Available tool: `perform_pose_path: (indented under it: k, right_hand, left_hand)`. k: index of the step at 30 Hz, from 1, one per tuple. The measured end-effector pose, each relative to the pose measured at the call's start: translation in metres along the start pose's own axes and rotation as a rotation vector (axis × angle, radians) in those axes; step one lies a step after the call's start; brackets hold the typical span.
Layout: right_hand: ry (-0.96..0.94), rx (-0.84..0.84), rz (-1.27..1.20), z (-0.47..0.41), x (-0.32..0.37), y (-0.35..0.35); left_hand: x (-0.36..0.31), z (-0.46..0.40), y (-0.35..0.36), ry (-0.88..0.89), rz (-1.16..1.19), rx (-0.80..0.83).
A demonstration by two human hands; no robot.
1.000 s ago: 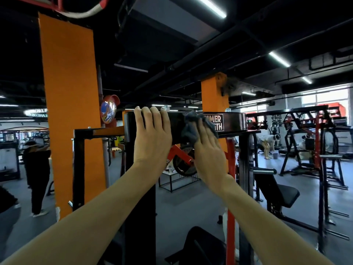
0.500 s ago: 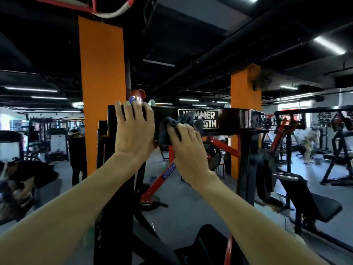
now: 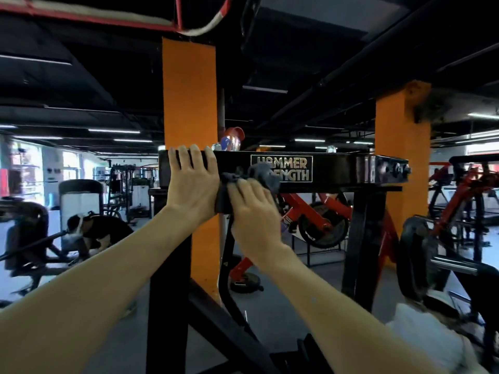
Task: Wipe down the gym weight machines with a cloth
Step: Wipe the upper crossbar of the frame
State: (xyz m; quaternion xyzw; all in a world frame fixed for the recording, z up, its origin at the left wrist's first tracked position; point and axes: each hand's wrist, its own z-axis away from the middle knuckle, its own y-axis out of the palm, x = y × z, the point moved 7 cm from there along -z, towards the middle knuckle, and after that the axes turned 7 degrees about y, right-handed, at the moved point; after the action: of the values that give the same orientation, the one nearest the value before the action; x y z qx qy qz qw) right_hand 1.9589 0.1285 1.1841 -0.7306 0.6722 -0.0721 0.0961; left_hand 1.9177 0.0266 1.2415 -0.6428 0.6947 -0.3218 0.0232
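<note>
The grey cloth (image 3: 259, 175) lies against the black top crossbar (image 3: 337, 168) of the weight machine, partly covering its label. Your right hand (image 3: 253, 209) presses it flat there. Your left hand (image 3: 193, 182) grips the bar's left end, fingers over the top.

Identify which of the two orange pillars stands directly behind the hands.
The nearer, taller-looking orange pillar, rising right above the left hand; the other orange pillar stands far right, beyond the crossbeam's end.

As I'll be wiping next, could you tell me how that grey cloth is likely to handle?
Probably floppy: the cloth bunches under the right hand and droops below the black crossbeam. Likely light, since flat fingers alone pin it.
</note>
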Motion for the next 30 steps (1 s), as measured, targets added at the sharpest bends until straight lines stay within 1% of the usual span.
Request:
perform_pose_path:
  k: [2, 3, 6, 8, 11, 13, 15, 17, 18, 21, 23, 25, 28, 30]
  right_hand:
    - [-0.006, 0.053, -0.084, 0.001, 0.022, 0.012]
    - [0.000, 0.079, -0.083, 0.001, 0.021, 0.014]
    - [-0.017, 0.133, -0.023, 0.007, 0.001, 0.011]
    - [0.014, 0.140, 0.038, 0.009, -0.021, 0.005]
    - [0.164, 0.155, 0.156, 0.017, -0.071, -0.006]
    - [0.303, 0.132, 0.165, 0.022, -0.104, -0.017]
    - [0.412, 0.126, 0.084, 0.021, -0.119, -0.018]
    - [0.454, 0.117, -0.025, 0.009, -0.105, -0.013]
    - [0.416, 0.134, -0.056, 0.002, -0.088, -0.008]
    - [0.185, 0.209, -0.119, -0.014, -0.026, 0.006]
    - [0.145, 0.244, -0.177, -0.022, -0.013, 0.010]
    - [0.130, 0.266, -0.188, -0.023, -0.022, 0.010]
    - [0.074, 0.254, -0.038, -0.015, -0.048, 0.006]
    - [0.158, 0.248, 0.052, -0.008, -0.082, 0.001]
  left_hand:
    - [0.004, 0.000, 0.002, 0.011, -0.012, -0.017]
    - [0.007, 0.000, 0.003, 0.027, -0.011, -0.016]
    - [0.012, -0.001, 0.005, 0.053, 0.004, 0.042]
    - [0.011, -0.004, -0.001, 0.058, 0.014, 0.057]
    - [-0.004, -0.008, -0.012, 0.143, -0.006, 0.019]
    - [-0.017, -0.014, -0.013, 0.194, 0.008, -0.005]
    - [-0.025, -0.019, -0.009, 0.200, 0.077, -0.002]
    - [-0.026, -0.019, -0.003, 0.180, 0.124, -0.019]
    - [-0.026, -0.018, -0.001, 0.170, 0.126, -0.037]
    - [-0.025, -0.015, 0.003, 0.159, 0.142, -0.142]
    - [-0.022, -0.015, 0.003, 0.149, 0.166, -0.203]
    - [-0.021, -0.016, 0.002, 0.150, 0.176, -0.225]
    - [-0.022, -0.017, 0.002, 0.151, 0.212, -0.281]
    - [-0.022, -0.018, 0.004, 0.151, 0.217, -0.306]
